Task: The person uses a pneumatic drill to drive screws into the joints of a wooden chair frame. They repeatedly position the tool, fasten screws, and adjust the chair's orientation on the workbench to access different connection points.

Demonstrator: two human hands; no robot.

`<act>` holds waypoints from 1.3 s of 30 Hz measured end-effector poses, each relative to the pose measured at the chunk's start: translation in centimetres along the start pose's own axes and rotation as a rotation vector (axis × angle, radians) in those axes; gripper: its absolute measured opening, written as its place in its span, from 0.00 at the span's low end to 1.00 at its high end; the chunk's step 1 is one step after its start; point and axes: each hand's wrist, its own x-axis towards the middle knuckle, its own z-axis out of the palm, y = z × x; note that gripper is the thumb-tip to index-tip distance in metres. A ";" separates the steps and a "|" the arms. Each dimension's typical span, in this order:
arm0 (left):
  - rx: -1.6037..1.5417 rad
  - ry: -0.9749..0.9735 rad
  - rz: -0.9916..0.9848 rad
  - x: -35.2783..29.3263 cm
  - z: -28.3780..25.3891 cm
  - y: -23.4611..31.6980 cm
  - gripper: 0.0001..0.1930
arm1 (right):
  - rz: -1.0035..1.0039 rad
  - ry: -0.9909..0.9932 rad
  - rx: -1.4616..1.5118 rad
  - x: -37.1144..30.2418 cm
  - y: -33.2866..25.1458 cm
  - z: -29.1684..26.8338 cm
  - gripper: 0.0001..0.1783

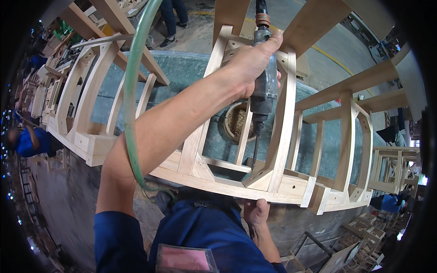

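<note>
My left hand [255, 61] is closed around a dark air screwdriver [265, 86], which points down toward me. Its long thin bit [256, 148] reaches the corner block [258, 179] at the near right corner of a pale wooden chair frame [218, 183]. Under the near rail of that frame is my right hand [257, 212], its thumb up against the rail's lower edge and its fingers curled, partly hidden. A green air hose [132, 86] hangs in front of my left forearm.
More wooden chair frames stand at the left [82, 104] and right [348, 136] on the green-topped bench [182, 68]. A round tub [230, 129] of small screws sits behind the frame's slat. Other people work at the far left; another person's legs [169, 18] show beyond the bench.
</note>
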 end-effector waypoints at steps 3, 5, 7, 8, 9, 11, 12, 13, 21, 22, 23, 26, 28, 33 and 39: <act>-0.023 0.011 -0.027 -0.2 -0.1 -0.1 0.40 | 0.023 0.001 -0.013 0.0 -0.3 0.3 0.42; -0.050 0.037 -0.055 -0.7 0.3 0.2 0.38 | 0.053 0.005 -0.022 -0.1 -0.4 0.3 0.41; -0.048 0.030 -0.057 -0.9 0.3 0.2 0.39 | 0.065 0.016 -0.030 -0.1 -0.5 0.5 0.40; -0.047 0.026 -0.058 -1.0 0.3 0.3 0.39 | 0.063 0.026 -0.031 -0.1 -0.5 0.6 0.40; -0.053 0.018 -0.047 -0.9 0.2 0.2 0.40 | 0.065 0.032 -0.033 -0.2 -0.6 0.8 0.39; -0.063 0.004 -0.026 -0.7 0.2 0.0 0.40 | 0.076 0.041 -0.039 -0.2 -0.8 1.1 0.40; -0.061 -0.012 -0.042 -0.6 0.0 0.0 0.40 | 0.080 0.047 -0.043 -0.2 -0.8 1.2 0.41; -0.060 -0.027 -0.057 -0.5 -0.2 0.0 0.40 | 0.081 0.046 -0.041 -0.2 -0.7 1.1 0.41; -0.083 -0.028 -0.109 -0.1 -0.3 -1.5 0.40 | 0.042 0.041 -0.004 0.0 0.2 0.3 0.41; -0.096 -0.026 -0.107 0.1 -0.4 -1.9 0.40 | 0.039 0.049 0.000 0.0 0.2 0.3 0.40; -0.109 -0.024 -0.105 0.3 -0.5 -2.4 0.41 | 0.036 0.058 0.003 0.1 0.3 0.4 0.40; -0.092 -0.016 -0.189 1.1 -0.6 -3.7 0.38 | 0.042 0.062 0.002 0.2 0.4 0.0 0.39; -0.079 0.026 -0.227 1.6 -0.1 -4.2 0.34 | 0.045 0.072 0.006 0.5 0.6 -0.3 0.41; 0.028 0.055 -0.290 1.7 0.2 -4.3 0.34 | 0.029 0.133 0.028 0.3 1.0 0.1 0.47; -0.035 0.076 -0.283 1.0 0.4 -4.6 0.32 | -0.019 0.137 0.040 0.4 0.9 0.9 0.46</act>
